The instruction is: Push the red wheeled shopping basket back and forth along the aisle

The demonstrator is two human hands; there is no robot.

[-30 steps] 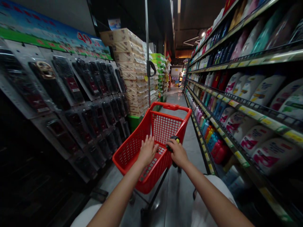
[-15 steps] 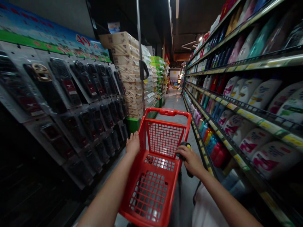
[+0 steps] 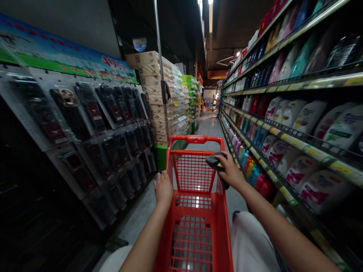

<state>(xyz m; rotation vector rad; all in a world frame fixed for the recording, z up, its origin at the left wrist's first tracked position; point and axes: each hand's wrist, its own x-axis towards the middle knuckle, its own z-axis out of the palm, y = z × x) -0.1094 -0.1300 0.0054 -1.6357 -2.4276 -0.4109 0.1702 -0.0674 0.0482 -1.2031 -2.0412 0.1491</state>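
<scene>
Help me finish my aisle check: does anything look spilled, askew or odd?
Nothing plainly stands out: the red shopping cart is upright, and the shampoo bottles stand in rows on the shelves. The dark, yellow-marked object in the right hand is too dim to identify.

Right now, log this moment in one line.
left hand: at red cart's left side; right hand: holding black-and-yellow object, cart's right side; bottles: shelved, right

We've got dim light, grey floor (image 3: 210, 124) running straight back, tall shelving (image 3: 295, 141) along the right, grey wall (image 3: 73, 22) above a blue-green banner (image 3: 65, 53) left, black ceiling (image 3: 227, 28), one lit strip lamp (image 3: 210, 19).
</scene>
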